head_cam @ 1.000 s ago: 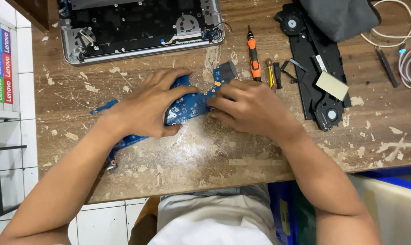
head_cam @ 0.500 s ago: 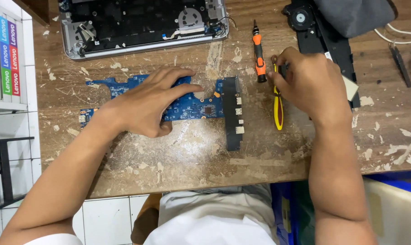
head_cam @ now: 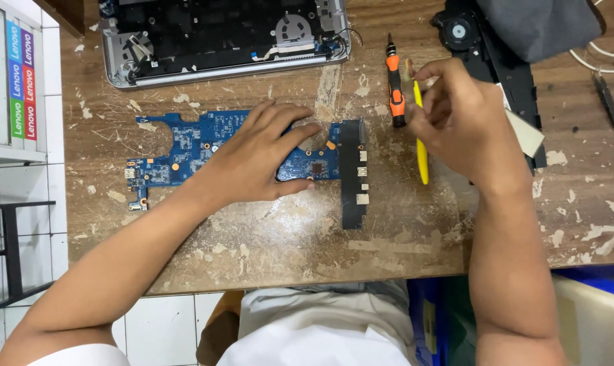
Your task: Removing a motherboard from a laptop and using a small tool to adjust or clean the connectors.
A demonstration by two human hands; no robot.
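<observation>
Left hand flat, fingers spread, pressing blue laptop motherboard onto worn wooden bench. Right hand pinching top of yellow pry tool, beside orange-black screwdriver.

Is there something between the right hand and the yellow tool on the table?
Nothing visible stands between them. The right hand is already at the upper end of the yellow tool, beside the orange screwdriver. The left hand rests on the blue circuit board.

Blue circuit board, yellow tweezers, orange-black screwdriver, paint-flecked brown wooden table.
</observation>
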